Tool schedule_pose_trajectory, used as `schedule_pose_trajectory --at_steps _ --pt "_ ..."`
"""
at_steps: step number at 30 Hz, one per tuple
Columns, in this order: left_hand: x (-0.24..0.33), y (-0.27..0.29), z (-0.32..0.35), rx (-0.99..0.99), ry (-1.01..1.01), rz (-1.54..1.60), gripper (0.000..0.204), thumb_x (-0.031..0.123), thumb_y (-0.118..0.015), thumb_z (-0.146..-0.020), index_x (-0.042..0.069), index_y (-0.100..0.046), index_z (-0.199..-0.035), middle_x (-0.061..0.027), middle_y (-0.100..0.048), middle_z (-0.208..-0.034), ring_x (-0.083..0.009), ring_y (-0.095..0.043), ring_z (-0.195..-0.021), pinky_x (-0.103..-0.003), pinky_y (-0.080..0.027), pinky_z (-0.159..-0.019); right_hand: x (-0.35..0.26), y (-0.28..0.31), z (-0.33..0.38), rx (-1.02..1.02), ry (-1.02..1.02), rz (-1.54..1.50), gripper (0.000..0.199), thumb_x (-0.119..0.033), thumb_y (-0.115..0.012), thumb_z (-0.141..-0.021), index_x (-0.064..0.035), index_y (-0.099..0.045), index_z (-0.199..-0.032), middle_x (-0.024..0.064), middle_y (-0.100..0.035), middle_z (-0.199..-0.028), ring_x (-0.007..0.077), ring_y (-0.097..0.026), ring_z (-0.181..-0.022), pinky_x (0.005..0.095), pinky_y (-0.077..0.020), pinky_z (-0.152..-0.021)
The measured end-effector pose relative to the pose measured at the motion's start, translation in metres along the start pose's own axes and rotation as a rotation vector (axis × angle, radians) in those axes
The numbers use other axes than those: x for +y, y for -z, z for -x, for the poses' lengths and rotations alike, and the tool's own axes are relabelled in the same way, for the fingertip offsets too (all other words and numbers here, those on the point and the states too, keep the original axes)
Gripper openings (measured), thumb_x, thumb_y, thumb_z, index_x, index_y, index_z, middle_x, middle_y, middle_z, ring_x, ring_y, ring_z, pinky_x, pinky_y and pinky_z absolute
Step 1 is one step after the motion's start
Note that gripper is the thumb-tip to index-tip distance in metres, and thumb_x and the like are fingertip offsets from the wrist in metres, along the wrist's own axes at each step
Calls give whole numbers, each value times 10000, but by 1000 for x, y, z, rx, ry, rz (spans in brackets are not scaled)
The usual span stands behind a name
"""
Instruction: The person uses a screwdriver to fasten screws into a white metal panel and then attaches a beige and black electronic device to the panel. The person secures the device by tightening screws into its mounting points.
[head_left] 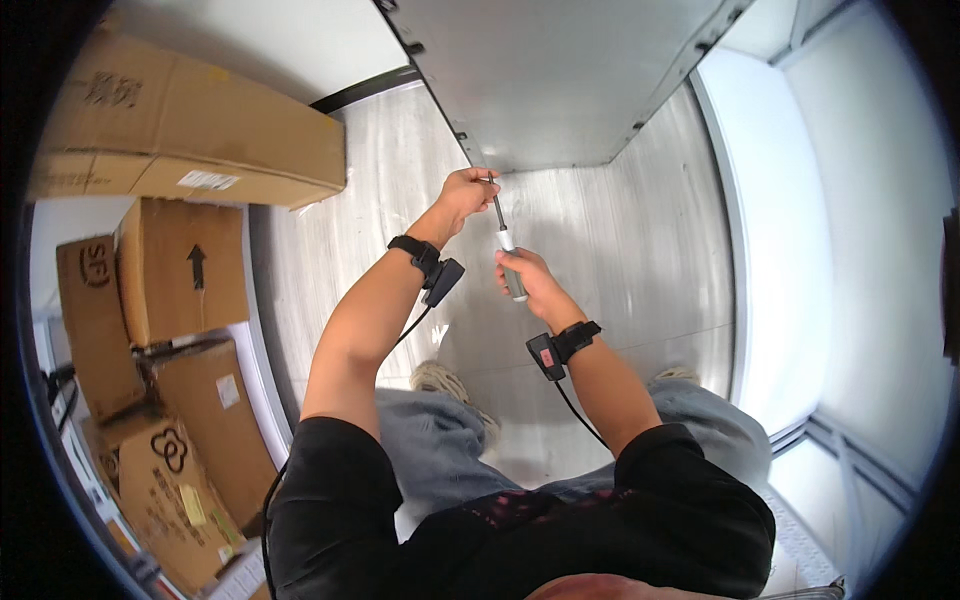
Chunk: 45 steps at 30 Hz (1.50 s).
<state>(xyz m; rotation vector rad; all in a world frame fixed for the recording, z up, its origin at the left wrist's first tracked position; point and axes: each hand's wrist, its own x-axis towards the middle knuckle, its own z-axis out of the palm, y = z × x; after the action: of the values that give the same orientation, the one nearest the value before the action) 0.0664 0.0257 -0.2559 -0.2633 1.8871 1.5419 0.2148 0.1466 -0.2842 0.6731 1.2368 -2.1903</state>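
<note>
A screwdriver [510,262] with a grey and white handle and a dark metal shaft points away from me, toward the near edge of a large grey metal panel [560,80]. My right hand [532,280] is wrapped round its handle. At the front of the shaft, my left hand [468,193] is closed with its fingertips by the tip, right at the panel's lower corner. Whether those fingers pinch the shaft or a small fastener there cannot be made out. Small dark notches or clips line the panel's side edges.
A long cardboard box [240,130] juts in from the upper left. Below it several more cartons [195,270] are stacked along the left side. A white wall panel [770,240] stands on the right. Grey wood-look floor [640,240] lies under my hands. Cables run from both wrist straps.
</note>
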Motion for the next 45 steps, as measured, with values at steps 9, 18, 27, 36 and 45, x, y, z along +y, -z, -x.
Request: schedule_pose_trajectory --at_steps 9,18,27,36,45 --pt "100 -37 163 30 79 240 217 84 -563 -873 86 -588 -1088 21 -627 -902 -62 -538 -747 -222 -446 -669 -94 -55 167 -61 102 -12 114 -140 -571 -815 -58 -518 -873 34 -526 -674 131 -515 -579 275 -420 -537" --pt "275 -80 341 -219 -14 284 264 71 -552 -853 76 -589 -1114 -35 -635 -941 -121 -593 -805 -257 -465 -715 -274 -89 399 195 -10 163 125 -120 -646 -799 -58 -546 -842 47 -577 -723 145 -574 -639 289 -468 -575" --pt "397 -87 396 -506 -150 79 232 84 -566 -871 56 -592 -1100 -29 -630 -888 -113 -602 -778 -247 -487 -676 -442 -95 592 517 429 70 187 -165 -642 -820 12 -591 -786 111 -622 -747 177 -595 -655 306 -477 -571" --pt "537 -198 341 -567 -282 -37 230 118 -585 -880 41 -601 -1096 -18 -624 -903 -99 -594 -797 -233 -480 -686 -599 34 685 778 655 -140 279 -53 -548 -829 33 -547 -1094 142 -606 -1003 197 -615 -831 305 -523 -716" --pt "648 -353 260 -352 -397 -216 282 125 -589 -881 28 -582 -1145 -30 -596 -1013 -100 -559 -903 -235 -473 -728 -722 255 645 910 641 -216 204 -67 -625 -731 0 -590 -921 59 -547 -806 162 -550 -720 299 -461 -622"
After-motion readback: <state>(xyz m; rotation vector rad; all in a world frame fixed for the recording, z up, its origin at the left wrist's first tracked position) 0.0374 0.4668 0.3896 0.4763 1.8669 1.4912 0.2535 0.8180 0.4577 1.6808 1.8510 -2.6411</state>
